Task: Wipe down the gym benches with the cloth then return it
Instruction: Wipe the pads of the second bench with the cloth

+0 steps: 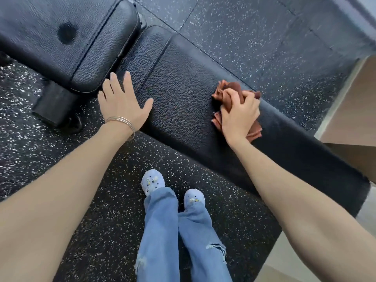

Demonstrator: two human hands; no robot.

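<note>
On bench (183, 88), right hand (240, 113) half-hiding cloth (231, 87)

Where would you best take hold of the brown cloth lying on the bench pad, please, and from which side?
Take the bunched middle of the cloth from above, as the right hand does now. It lies crumpled on the flat bench pad, so its raised folds give curled fingers something to close round; the thin corners spread flat at the edges would probably slip.

Two bench pads (61, 43) (183, 88), one cloth (230, 87), two hands (122, 102) (240, 117), two shoes (152, 182) (194, 197), perhaps three thin bangles (122, 120).
</note>
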